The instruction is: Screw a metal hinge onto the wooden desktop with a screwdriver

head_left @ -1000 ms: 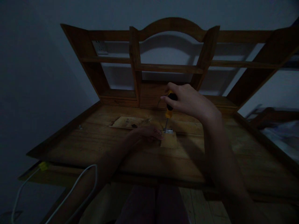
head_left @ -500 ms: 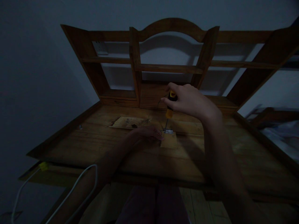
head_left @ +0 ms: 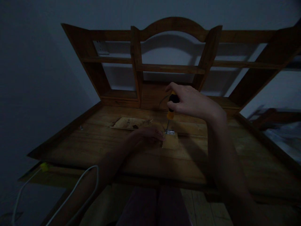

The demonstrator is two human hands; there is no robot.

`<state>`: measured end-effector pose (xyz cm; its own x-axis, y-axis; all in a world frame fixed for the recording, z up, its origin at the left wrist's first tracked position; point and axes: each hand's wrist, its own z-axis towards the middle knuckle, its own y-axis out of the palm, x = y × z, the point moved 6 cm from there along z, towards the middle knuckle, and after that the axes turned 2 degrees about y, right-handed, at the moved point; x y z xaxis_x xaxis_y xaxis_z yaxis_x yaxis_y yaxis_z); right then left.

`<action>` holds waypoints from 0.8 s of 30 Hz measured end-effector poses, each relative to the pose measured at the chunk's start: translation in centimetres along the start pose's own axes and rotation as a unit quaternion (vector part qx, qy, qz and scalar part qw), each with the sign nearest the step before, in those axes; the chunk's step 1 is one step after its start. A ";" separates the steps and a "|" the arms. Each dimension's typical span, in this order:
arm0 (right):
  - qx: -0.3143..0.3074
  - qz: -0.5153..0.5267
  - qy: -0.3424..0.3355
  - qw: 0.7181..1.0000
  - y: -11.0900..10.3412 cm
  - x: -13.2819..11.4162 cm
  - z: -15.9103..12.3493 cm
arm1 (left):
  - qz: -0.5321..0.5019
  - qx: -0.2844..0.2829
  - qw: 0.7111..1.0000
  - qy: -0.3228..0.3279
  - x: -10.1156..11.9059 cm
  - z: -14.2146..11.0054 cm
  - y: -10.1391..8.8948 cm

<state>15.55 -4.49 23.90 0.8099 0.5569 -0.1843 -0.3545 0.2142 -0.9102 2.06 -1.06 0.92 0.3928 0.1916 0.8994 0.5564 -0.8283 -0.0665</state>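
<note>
My right hand is closed around the black and yellow handle of a screwdriver. The shaft points down, slightly tilted, and its tip meets the left end of a small silver hinge. That hinge lies along the far edge of a small pale wooden board, flat on the desk. My left hand rests low on the desktop, fingers together and bent, their tips against the board's left edge near the hinge. Dim light hides most of those fingers and any screw under the tip.
The wooden desktop has raised side edges and a shelf unit along its back. Left of centre lies a pale, rough-edged strip of wood. A white cable with a yellow end piece hangs by the front left corner.
My right hand has turned slightly on the screwdriver handle, its thumb drawn back to the right. The hinge, the board and my left hand stay nearly where they were.
</note>
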 end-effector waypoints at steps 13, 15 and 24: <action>0.001 -0.042 0.038 0.998 -0.2 0.3 -0.1 | 0.002 -0.004 1.000 -0.006 -0.1 0.0 -0.1; -0.007 -0.023 0.026 0.999 -0.2 0.2 -0.1 | -0.001 -0.003 1.000 -0.006 0.0 -0.1 0.0; 0.004 -0.045 0.034 0.998 -0.2 0.4 -0.3 | 0.028 0.022 0.999 -0.003 0.1 -0.1 -0.2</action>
<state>16.08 -4.55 23.89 0.8686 0.4791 -0.1266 -0.2822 0.2681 -0.9212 1.88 -0.90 1.13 0.4289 0.1489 0.8910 0.5643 -0.8143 -0.1356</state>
